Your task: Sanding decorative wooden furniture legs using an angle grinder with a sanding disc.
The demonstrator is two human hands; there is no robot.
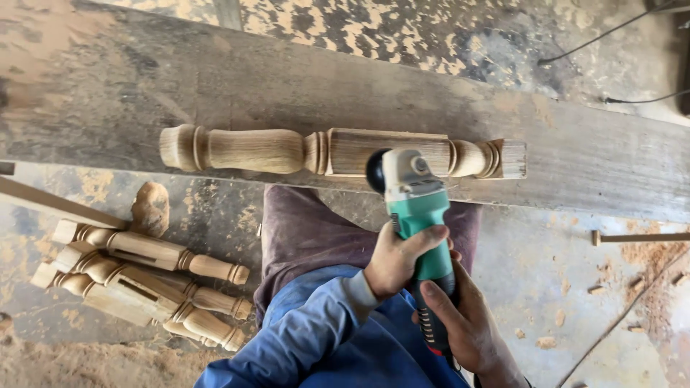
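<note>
Two hands share one tool: the left hand is wrapped tight over the green body of the angle grinder, its grip fully closed around the neck, while the right hand closes from below on the dark ribbed handle end, fingers curled round it. The grinder's grey head points away from the person, and its black disc guard sits at the near edge of the turned wooden leg — touching it or just shy of it, I cannot tell which. That leg lies lengthwise on the long weathered plank serving as the table, its square block section right at the disc, rounded beads and a long bulb running off to the left. A blue sleeve and a knee in purple cloth fill the space under the tool. Further out — on the dusty floor to the left — a heap of similar turned legs lies stacked, with sawdust and wood scraps scattered about and a thin cable trailing at the far right. As I judge it, the step in hand is grinding or smoothing the square section of the leg; the next move would call for a steady two-handed hold and light, even pressure along the grain, since nothing visibly clamps the leg and it could roll.
</note>
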